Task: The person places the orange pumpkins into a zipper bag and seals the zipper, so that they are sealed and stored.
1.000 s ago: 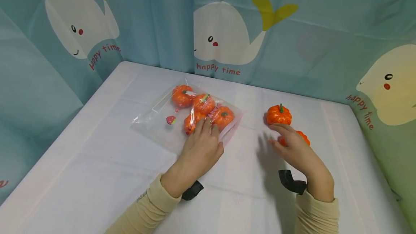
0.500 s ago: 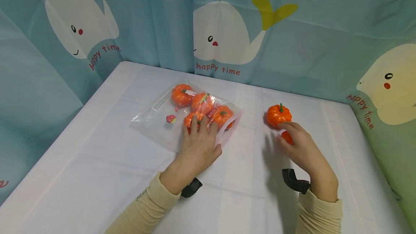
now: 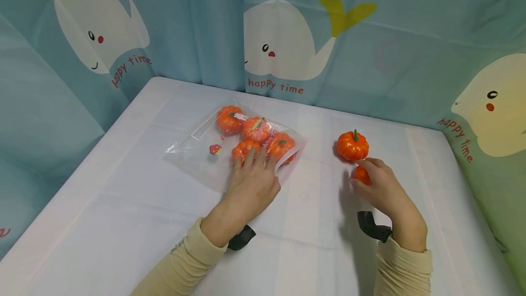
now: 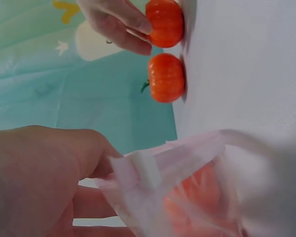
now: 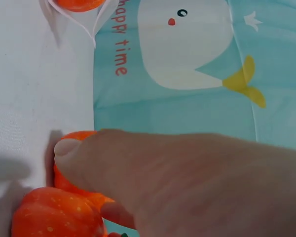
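Several small orange pumpkins (image 3: 229, 119) lie in a clear zip bag (image 3: 193, 150) with a pink edge. My left hand (image 3: 250, 191) rests on the bag near its mouth, fingers spread over the nearest bagged pumpkin (image 3: 242, 151). In the left wrist view the bag's mouth (image 4: 187, 153) stands partly raised beside the thumb. My right hand (image 3: 382, 191) is over the nearer loose pumpkin (image 3: 362, 175), thumb and index finger apart around its top; the hand hides much of it. Just behind sits the other loose pumpkin (image 3: 352, 146), green stem up.
A white cloth covers the table (image 3: 144, 232). Around its back and sides hangs a blue-green curtain (image 3: 197, 31) printed with whales. Black wrist mounts (image 3: 371, 228) are on both arms.
My right hand has shifted right and slightly down, over the nearer loose pumpkin. My left fingers spread, then bent slightly on the bag. The loose pumpkins have not visibly moved.
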`<state>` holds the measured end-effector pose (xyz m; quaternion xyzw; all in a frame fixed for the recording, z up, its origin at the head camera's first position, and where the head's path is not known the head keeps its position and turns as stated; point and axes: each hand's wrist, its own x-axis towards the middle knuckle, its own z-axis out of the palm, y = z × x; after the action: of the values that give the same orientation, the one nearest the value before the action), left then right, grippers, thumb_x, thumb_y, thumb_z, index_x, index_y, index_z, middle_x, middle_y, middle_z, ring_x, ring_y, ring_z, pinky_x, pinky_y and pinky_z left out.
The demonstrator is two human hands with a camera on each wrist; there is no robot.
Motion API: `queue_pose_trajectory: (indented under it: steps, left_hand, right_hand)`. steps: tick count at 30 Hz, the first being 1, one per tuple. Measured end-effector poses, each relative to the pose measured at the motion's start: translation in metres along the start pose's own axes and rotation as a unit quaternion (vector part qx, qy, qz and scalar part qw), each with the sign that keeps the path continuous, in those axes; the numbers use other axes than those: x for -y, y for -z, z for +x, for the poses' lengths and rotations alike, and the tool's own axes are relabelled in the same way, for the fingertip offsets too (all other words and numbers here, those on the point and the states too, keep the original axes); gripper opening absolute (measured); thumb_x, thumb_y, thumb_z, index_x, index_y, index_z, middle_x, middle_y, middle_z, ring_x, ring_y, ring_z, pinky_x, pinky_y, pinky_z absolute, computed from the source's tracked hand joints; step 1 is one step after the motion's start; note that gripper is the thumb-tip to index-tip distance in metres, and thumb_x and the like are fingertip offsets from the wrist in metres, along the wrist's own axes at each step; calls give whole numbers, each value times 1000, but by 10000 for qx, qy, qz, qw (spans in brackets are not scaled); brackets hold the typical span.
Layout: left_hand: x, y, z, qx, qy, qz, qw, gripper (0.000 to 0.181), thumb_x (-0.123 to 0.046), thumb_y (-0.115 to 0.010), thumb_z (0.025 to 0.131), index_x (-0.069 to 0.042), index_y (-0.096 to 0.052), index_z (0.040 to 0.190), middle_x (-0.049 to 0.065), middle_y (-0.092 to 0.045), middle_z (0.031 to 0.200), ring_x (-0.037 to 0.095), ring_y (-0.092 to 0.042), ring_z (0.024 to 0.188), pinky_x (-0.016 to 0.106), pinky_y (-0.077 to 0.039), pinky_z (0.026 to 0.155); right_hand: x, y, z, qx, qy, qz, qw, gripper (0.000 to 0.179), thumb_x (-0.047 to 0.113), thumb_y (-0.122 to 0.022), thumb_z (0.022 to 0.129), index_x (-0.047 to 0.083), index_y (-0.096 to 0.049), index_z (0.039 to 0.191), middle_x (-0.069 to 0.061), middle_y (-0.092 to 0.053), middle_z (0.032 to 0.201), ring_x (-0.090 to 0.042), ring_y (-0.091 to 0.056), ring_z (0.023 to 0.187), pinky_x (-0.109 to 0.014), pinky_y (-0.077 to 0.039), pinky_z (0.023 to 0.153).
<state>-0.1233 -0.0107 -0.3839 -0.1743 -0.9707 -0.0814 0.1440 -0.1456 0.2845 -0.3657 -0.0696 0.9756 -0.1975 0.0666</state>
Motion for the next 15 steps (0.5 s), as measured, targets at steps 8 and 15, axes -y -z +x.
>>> queue_pose_trajectory:
  steps: [8,15]
  left_hand:
    - [1,4,-1,-282,-191,66,9994,24,-21,-69,84,-6,-68,103,12,-64,117,28,-57,104,42,-49,74]
    - [2,6,-3,-443,-321,-3,9985,18,-16,-71,82,-6,-68,96,11,-63,105,28,-57,95,38,-51,64]
  right_hand:
    - [-5,1,2,65,-562,-75,9984,64,18,-62,91,-12,-38,142,-42,-27,146,-60,-30,130,-73,-35,102]
    - [-8,0,4,386,-1147,-169,9925,74,21,-62,92,-11,-26,148,-43,-19,148,-61,-26,131,-73,-40,97]
